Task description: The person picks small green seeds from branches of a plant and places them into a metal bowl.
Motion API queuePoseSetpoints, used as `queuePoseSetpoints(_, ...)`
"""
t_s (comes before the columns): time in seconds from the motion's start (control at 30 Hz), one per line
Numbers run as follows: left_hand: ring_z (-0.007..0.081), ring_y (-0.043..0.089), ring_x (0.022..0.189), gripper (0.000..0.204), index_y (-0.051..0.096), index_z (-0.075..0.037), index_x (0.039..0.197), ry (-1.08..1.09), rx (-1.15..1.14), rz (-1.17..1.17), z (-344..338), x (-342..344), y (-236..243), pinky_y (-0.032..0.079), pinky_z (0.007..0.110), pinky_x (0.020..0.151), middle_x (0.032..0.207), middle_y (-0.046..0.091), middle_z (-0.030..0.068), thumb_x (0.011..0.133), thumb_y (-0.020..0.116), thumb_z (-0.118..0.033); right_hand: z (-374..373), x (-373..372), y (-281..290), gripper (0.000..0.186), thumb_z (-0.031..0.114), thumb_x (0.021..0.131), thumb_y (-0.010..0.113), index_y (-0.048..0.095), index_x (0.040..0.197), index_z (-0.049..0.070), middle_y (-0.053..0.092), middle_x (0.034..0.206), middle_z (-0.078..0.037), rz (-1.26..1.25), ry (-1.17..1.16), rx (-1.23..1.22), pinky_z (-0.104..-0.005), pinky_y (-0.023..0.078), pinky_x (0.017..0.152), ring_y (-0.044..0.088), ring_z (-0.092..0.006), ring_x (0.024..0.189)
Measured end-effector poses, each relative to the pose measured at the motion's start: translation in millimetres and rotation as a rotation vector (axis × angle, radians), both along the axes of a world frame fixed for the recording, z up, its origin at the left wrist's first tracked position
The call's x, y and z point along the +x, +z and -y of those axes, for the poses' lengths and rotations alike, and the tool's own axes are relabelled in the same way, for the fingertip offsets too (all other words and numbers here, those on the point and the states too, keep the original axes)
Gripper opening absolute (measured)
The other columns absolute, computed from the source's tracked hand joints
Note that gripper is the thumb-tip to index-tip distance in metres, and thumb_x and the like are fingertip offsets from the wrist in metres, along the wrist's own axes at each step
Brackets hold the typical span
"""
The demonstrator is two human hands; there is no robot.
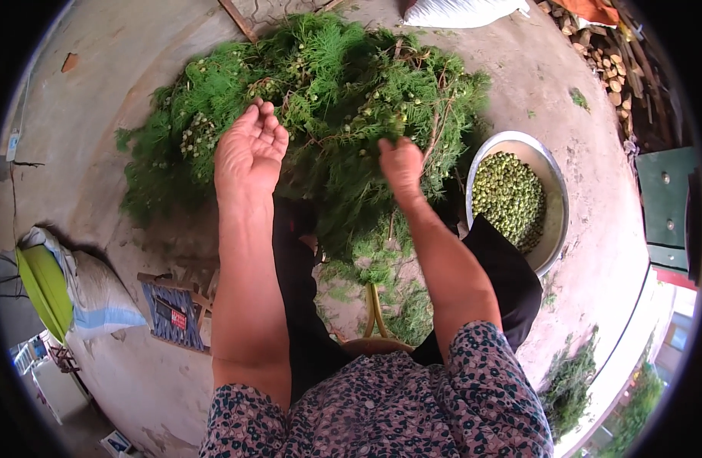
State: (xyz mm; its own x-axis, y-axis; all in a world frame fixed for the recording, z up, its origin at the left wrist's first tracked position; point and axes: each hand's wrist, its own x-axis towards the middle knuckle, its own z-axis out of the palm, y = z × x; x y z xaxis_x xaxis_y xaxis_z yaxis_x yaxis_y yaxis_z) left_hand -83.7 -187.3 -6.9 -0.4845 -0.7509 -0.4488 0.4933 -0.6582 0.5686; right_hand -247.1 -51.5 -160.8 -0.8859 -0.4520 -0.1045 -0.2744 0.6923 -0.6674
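Note:
A large heap of leafy green conifer branches (320, 114) with small round pale-green cones lies across the floor in front of me and reaches over my lap. My left hand (251, 149) is turned palm up over the heap's left part, its fingers loosely curved and apart, with nothing visible in it. Over the right part, my right hand (403, 164) has its fingers closed near a brown stem; motion blurs it slightly, and whatever it may grip is hidden. To the right of my knee stands a metal basin (555, 229) partly filled with picked green cones (509, 197).
A white sack (465, 11) lies beyond the heap. Stacked firewood (614, 76) and a green cabinet (666, 202) stand at the right. On the left are a filled sack (99, 294), a lime-green tub (41, 294) and a small slatted wooden piece (175, 313). Loose sprigs (571, 385) lie lower right.

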Motion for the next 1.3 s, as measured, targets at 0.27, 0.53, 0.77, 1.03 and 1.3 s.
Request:
queuePoseSetpoints(0.27, 0.0108, 0.051, 0.066, 0.007, 0.056, -0.003, 0.089, -0.029, 0.023, -0.038, -2, -8, 3, 0.045, 0.024, 0.061, 0.079, 0.058, 0.0033, 0.085, 0.053, -0.007, 55, 61, 17, 0.029, 0.028, 0.083, 0.052, 0.049, 0.089, 0.0, 0.06, 0.074, -0.017, -0.174, 0.379, 0.114, -0.0422, 0.047, 0.063, 0.06, -0.0339, 0.074)
queuePoseSetpoints(0.53, 0.0102, 0.051, 0.066, 0.007, 0.056, -0.003, 0.09, -0.058, 0.023, -0.005, -3, -11, 6, 0.045, 0.024, 0.061, 0.079, 0.058, 0.0031, 0.085, 0.053, -0.006, 8, -9, 33, 0.028, 0.033, 0.087, 0.047, 0.057, 0.093, 0.007, 0.061, 0.063, -0.009, -0.217, 0.307, 0.286, -0.0322, 0.049, 0.054, 0.062, -0.023, 0.061)
queuePoseSetpoints(0.77, 0.0103, 0.051, 0.064, 0.009, 0.057, -0.003, 0.091, -0.112, 0.0, 0.008, -5, -16, 5, 0.044, 0.024, 0.06, 0.079, 0.058, 0.0029, 0.086, 0.051, -0.008, -39, -85, -58, 0.034, 0.026, 0.075, 0.065, 0.056, 0.092, -0.002, 0.053, 0.079, -0.009, 0.03, -0.424, -0.27, -0.0321, 0.041, 0.06, 0.05, -0.0199, 0.068)
queuePoseSetpoints(1.03, 0.0095, 0.051, 0.062, 0.009, 0.058, -0.005, 0.091, -0.147, -0.016, 0.025, -9, -27, 2, 0.043, 0.024, 0.06, 0.077, 0.058, 0.0019, 0.086, 0.052, -0.01, -28, -90, -47, 0.029, 0.02, 0.06, 0.072, 0.06, 0.075, -0.003, 0.06, 0.064, -0.012, 0.225, -0.189, -0.322, -0.0319, 0.043, 0.058, 0.054, -0.0215, 0.058)
queuePoseSetpoints(1.3, 0.0089, 0.051, 0.062, 0.009, 0.057, -0.005, 0.091, -0.122, 0.006, 0.038, -9, -28, -2, 0.044, 0.024, 0.06, 0.077, 0.059, 0.001, 0.085, 0.053, -0.01, -12, -52, 24, 0.02, 0.011, 0.056, 0.06, 0.056, 0.069, -0.004, 0.056, 0.06, -0.017, -0.031, -0.139, -0.461, -0.0336, 0.044, 0.056, 0.053, -0.0264, 0.053)
